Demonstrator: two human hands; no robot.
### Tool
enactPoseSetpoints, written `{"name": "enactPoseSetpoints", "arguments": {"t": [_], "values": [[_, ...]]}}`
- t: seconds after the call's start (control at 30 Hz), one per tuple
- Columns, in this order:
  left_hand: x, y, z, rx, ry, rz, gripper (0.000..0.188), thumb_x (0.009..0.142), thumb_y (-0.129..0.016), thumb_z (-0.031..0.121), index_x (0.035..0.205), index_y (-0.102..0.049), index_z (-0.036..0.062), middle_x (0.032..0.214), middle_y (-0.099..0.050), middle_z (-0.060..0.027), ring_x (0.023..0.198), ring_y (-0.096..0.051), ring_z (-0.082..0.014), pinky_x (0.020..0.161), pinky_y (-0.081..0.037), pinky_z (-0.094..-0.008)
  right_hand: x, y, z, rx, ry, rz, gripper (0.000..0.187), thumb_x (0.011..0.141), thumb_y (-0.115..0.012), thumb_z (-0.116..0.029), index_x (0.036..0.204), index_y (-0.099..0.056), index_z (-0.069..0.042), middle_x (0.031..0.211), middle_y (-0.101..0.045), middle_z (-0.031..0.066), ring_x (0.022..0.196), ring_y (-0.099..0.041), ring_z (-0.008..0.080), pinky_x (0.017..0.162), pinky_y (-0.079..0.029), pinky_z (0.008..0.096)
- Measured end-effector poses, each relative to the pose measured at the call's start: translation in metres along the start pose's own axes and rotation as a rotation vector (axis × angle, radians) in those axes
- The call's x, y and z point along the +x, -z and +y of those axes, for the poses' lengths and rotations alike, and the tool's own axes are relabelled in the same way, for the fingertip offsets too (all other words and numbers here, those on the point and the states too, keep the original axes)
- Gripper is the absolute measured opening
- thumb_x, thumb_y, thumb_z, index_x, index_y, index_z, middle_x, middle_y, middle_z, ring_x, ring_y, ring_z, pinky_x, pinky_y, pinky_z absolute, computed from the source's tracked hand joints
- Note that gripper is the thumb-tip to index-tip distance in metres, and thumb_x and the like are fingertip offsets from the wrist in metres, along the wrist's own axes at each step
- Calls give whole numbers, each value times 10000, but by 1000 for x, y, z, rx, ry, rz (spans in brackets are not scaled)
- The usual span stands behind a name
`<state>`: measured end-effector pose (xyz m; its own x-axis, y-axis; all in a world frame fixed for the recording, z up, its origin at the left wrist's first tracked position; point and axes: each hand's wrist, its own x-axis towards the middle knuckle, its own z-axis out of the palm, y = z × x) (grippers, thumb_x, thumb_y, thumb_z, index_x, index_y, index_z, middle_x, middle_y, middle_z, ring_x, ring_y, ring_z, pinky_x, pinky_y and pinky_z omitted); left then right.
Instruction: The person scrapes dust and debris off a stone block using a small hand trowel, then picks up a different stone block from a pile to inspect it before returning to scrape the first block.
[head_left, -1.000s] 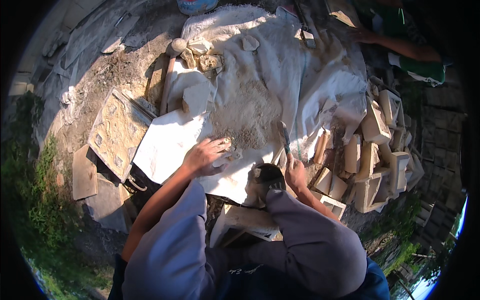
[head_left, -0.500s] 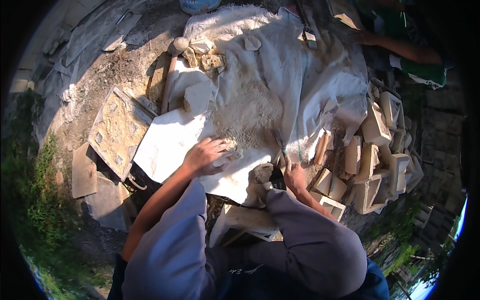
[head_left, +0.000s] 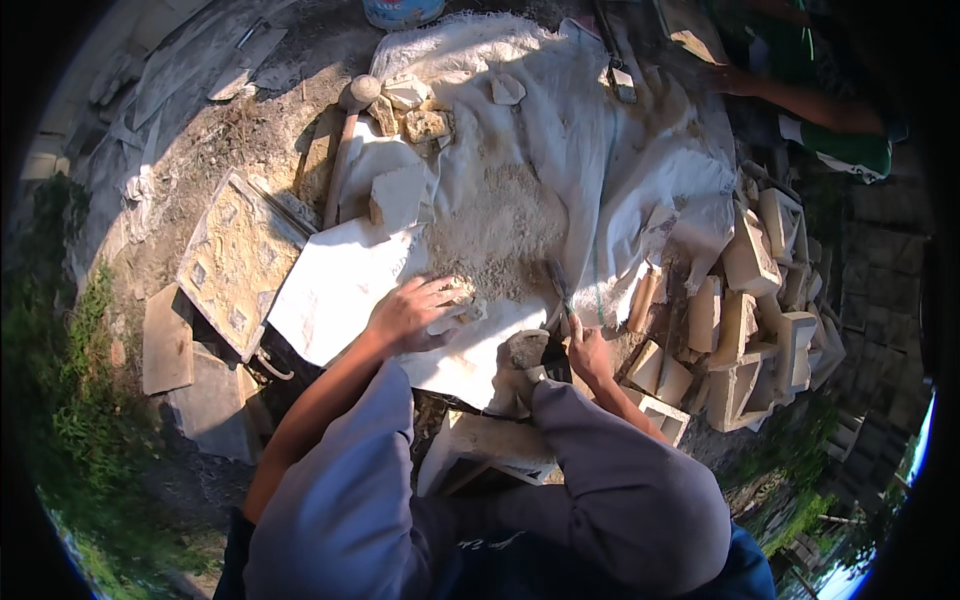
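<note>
My left hand [head_left: 408, 312] rests on a pale, crumbly stone piece [head_left: 458, 298] at the middle of a white woven sack [head_left: 345, 285], its fingers curled over the stone. To its right, my right hand [head_left: 588, 352] grips the handle of a small hammer-like tool [head_left: 562, 290]. The tool points away from me, its dark head just over the dusty sack and apart from the stone; its exact shape is blurred. Grey rubble and powder [head_left: 505, 225] lie beyond both hands. A squared pale block [head_left: 398, 197] sits on the sack past my left hand.
A long-handled mallet [head_left: 358, 95] lies at the far left beside several rough stones [head_left: 425, 125]. Hollow pale blocks [head_left: 752, 255] are piled on the right. A dusty slab [head_left: 240, 262] lies left. At the far right, another person's arm [head_left: 810, 100] reaches in; a bucket [head_left: 402, 12] stands at the back.
The tool in my right hand has turned slightly, so its head shows broader. My left hand stays on the stone piece. The whole view has shifted very little.
</note>
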<state>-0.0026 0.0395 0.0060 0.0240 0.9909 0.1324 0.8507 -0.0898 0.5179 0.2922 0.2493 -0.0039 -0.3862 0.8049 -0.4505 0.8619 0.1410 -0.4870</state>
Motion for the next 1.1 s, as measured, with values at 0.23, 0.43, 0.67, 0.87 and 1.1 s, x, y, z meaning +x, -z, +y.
{"name": "enactPoseSetpoints", "arguments": {"t": [0.23,0.43,0.67,0.87,1.1], "values": [[-5,-1,1,15,-16,32,467,807,-744,302,1214,-666,88,1342,-635,-80,1314,-540,-253,998,-458,-416,15,12,-9,133,46,-160,640,1025,-513,-491,663,-443,32,558,-405,105,533,-358,228,523,-309,437],[-7,-5,-1,-18,16,6,382,793,-759,294,1100,-688,78,1361,-622,-67,1305,-549,-261,955,-471,-420,8,-5,-1,116,81,-128,648,1023,-495,-470,658,-552,63,532,-477,186,500,-440,299,554,-376,474],[-3,-1,0,5,-19,60,418,781,-770,289,1138,-684,89,1355,-625,-63,1297,-555,-271,948,-475,-426,24,-11,-20,-18,167,-110,672,1006,-508,-515,694,-631,68,539,-516,228,527,-551,396,574,-411,500],[-10,-7,-8,6,4,-66,487,787,-762,314,1209,-656,93,1392,-601,-67,1323,-534,-278,1005,-461,-441,8,-8,-7,171,121,-132,683,1016,-503,-521,652,-530,57,514,-443,139,526,-460,226,537,-360,442],[1,-2,1,1,-12,6,531,793,-750,311,1259,-637,82,1389,-600,-72,1320,-536,-285,1091,-428,-453,39,-9,-22,-99,-38,-188,743,993,-472,-582,738,-632,97,670,-595,326,658,-613,450,697,-466,517]]}}
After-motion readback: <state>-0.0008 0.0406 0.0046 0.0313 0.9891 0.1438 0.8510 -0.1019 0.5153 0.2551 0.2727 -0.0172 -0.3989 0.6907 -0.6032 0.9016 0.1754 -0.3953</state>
